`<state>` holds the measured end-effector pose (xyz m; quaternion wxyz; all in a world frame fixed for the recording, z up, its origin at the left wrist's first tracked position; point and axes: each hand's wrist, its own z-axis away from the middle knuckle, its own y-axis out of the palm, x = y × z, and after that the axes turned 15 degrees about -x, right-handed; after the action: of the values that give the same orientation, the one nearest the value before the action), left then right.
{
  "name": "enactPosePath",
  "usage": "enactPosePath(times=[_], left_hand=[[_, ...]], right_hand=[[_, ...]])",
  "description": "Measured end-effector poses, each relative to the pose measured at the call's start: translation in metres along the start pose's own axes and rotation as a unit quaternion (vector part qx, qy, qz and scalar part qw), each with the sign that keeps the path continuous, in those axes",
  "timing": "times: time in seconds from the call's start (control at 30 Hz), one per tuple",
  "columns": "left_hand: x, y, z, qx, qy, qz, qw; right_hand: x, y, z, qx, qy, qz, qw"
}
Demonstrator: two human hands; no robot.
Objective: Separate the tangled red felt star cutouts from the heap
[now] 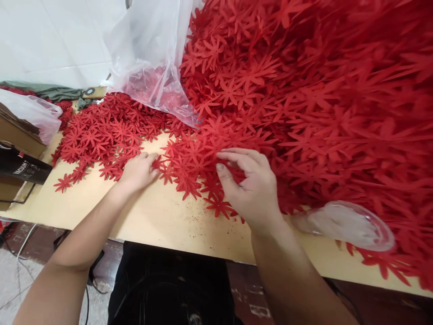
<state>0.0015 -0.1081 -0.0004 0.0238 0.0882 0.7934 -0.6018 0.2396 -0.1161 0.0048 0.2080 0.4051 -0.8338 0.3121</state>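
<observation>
Red star-shaped flower cutouts (pixel 189 158) with several narrow petals lie heaped across the pale table. At the edge of the smaller left-hand pile, my left hand (pixel 139 172) is closed, with a red flower cutout (pixel 156 163) between its thumb and forefinger. My right hand (pixel 253 183) hovers over the front of the larger heap. Its fingers are bent, a gap shows between thumb and fingertips, and nothing is visible in it. Several loose cutouts, one of them a flower (pixel 218 205), lie just under and beside this hand.
A clear plastic bag (pixel 152 58) with red pieces inside rests against the heap. A clear plastic container (pixel 352 225) lies at the table's front right. A black vacuum cleaner (pixel 23 164) and a cardboard box (pixel 18 131) stand at left. Dark crumbs dot the tabletop (pixel 158 221).
</observation>
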Motion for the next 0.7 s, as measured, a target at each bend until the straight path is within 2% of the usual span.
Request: enactPosePath(times=[0.1, 0.17, 0.27, 0.37, 0.5, 0.6, 0.7], left_hand=[[-0.008, 0.008, 0.002, 0.017, 0.014, 0.002, 1.0], [-0.013, 0.012, 0.001, 0.018, 0.01, 0.03, 0.999], [-0.021, 0.02, -0.004, 0.032, -0.009, 0.096, 0.995], [-0.033, 0.026, -0.007, 0.058, -0.039, 0.15, 0.986], [-0.047, 0.024, -0.014, 0.069, -0.027, 0.163, 0.984], [-0.046, 0.018, -0.024, 0.0, -0.025, 0.14, 0.99], [-0.04, 0.021, -0.035, -0.072, -0.069, 0.122, 0.987]], right_hand=[[0.003, 0.01, 0.01, 0.047, -0.023, 0.013, 0.999], [0.006, 0.02, 0.02, 0.113, -0.047, 0.043, 0.992], [0.012, 0.037, 0.035, 0.234, -0.066, 0.11, 0.964], [0.017, 0.048, 0.04, 0.296, -0.056, 0.164, 0.939], [0.016, 0.043, 0.028, 0.279, -0.05, 0.222, 0.933], [0.001, 0.027, 0.015, 0.199, -0.035, 0.259, 0.944], [-0.025, 0.014, 0.007, 0.11, 0.032, 0.272, 0.955]])
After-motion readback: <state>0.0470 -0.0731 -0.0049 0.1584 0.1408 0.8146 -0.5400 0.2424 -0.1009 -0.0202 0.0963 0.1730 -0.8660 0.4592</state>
